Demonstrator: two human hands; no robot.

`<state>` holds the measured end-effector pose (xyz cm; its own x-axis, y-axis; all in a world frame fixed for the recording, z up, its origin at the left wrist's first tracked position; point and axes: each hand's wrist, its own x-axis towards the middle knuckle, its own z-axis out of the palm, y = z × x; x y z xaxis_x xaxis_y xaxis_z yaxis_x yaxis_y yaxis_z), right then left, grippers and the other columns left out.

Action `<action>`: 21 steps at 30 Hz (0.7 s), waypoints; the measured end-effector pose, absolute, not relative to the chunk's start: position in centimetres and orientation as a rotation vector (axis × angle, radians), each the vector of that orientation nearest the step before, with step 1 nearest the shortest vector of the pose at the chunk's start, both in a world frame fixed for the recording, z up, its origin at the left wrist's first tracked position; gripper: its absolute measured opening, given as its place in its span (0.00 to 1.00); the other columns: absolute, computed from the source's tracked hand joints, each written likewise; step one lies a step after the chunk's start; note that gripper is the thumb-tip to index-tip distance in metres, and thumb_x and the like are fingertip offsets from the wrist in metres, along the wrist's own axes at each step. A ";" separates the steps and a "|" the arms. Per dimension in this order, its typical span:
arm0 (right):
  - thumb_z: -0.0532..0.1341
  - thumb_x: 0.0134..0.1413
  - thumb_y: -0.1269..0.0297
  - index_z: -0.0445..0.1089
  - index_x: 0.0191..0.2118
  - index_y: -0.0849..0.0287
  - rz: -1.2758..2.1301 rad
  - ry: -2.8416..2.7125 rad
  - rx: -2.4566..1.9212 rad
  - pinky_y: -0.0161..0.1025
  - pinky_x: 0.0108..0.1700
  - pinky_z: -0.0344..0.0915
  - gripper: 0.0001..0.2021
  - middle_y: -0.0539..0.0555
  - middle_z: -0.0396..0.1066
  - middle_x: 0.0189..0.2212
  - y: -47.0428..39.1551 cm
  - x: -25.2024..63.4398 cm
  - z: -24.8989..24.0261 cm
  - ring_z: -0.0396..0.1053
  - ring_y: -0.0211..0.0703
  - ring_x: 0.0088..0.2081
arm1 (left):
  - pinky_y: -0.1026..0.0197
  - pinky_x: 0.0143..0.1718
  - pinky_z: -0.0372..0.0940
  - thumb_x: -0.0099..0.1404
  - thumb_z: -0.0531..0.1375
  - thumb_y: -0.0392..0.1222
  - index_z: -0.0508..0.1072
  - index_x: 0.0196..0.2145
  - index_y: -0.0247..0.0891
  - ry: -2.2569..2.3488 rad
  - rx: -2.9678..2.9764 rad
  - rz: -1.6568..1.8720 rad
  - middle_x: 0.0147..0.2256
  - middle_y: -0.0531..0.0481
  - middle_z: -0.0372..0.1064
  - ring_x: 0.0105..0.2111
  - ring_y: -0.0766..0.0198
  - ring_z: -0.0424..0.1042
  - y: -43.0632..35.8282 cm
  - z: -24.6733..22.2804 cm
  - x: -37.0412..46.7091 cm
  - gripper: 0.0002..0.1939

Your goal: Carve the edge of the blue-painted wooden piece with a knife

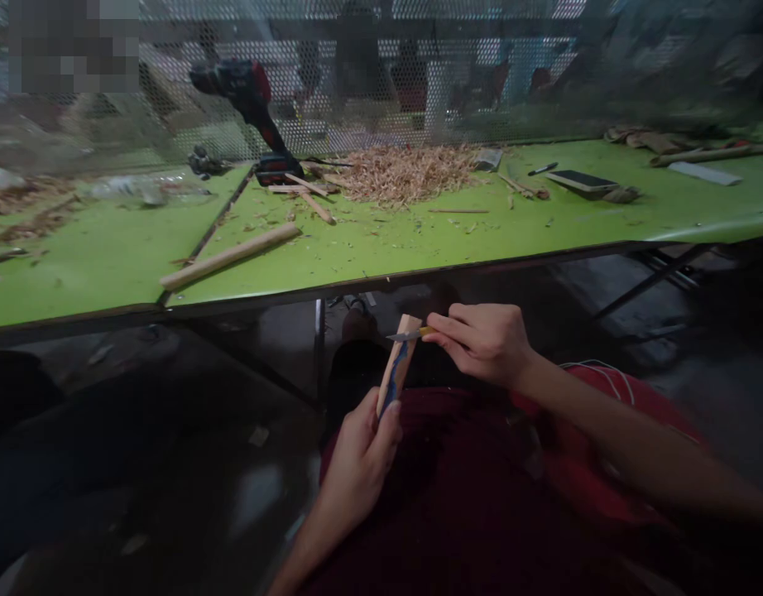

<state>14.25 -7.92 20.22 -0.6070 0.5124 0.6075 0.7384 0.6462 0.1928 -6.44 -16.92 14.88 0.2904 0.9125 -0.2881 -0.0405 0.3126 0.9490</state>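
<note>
In the head view, my left hand (364, 447) is wrapped round the lower end of a pale wooden piece (406, 333) with a blue patch along its face. The piece tilts up and slightly right, over my lap. My right hand (490, 343) grips a knife (406, 335) by its yellowish handle, most of which the fingers hide. The knife's blade points left and lies across the upper part of the wood, seemingly touching it.
Ahead stands a green table (369, 257) with a heap of wood shavings (412, 174). On it are a cordless drill (254, 116), a wooden stick (232, 255), a phone (583, 181), a pen (543, 168) and a clear plastic bottle (151, 189). A perforated metal screen (468, 83) rises behind.
</note>
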 end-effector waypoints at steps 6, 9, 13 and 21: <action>0.55 0.65 0.58 0.78 0.37 0.56 -0.528 -2.094 -1.264 0.36 0.31 0.56 0.15 0.54 0.75 0.27 -5.8 19.1 22.2 0.68 0.40 0.29 | 0.69 0.17 0.43 0.67 0.54 0.57 0.57 0.29 0.39 1.130 1.106 0.775 0.23 0.59 0.48 0.20 0.74 0.45 -18.8 15.7 -8.6 0.19; 0.58 0.63 0.59 0.77 0.41 0.59 -0.452 -2.060 -1.225 0.38 0.35 0.61 0.12 0.58 0.76 0.32 -6.3 20.1 23.7 0.71 0.43 0.33 | 0.69 0.17 0.42 0.67 0.53 0.58 0.57 0.29 0.39 1.086 1.033 0.747 0.22 0.60 0.46 0.19 0.74 0.44 -19.1 16.0 -9.5 0.20; 0.58 0.63 0.63 0.76 0.41 0.62 -0.227 -2.121 -1.069 0.36 0.32 0.61 0.10 0.54 0.74 0.28 -8.3 17.3 23.7 0.68 0.38 0.27 | 0.70 0.17 0.41 0.67 0.54 0.57 0.57 0.30 0.40 0.983 0.959 0.746 0.22 0.61 0.46 0.19 0.75 0.44 -18.4 15.9 -9.2 0.19; 0.56 0.65 0.57 0.77 0.42 0.58 -0.061 -2.289 -1.038 0.32 0.28 0.56 0.14 0.50 0.71 0.25 -10.0 13.4 21.3 0.65 0.33 0.24 | 0.70 0.16 0.40 0.63 0.57 0.60 0.61 0.38 0.39 0.958 0.876 0.737 0.22 0.63 0.43 0.18 0.76 0.41 -18.1 16.2 -8.6 0.21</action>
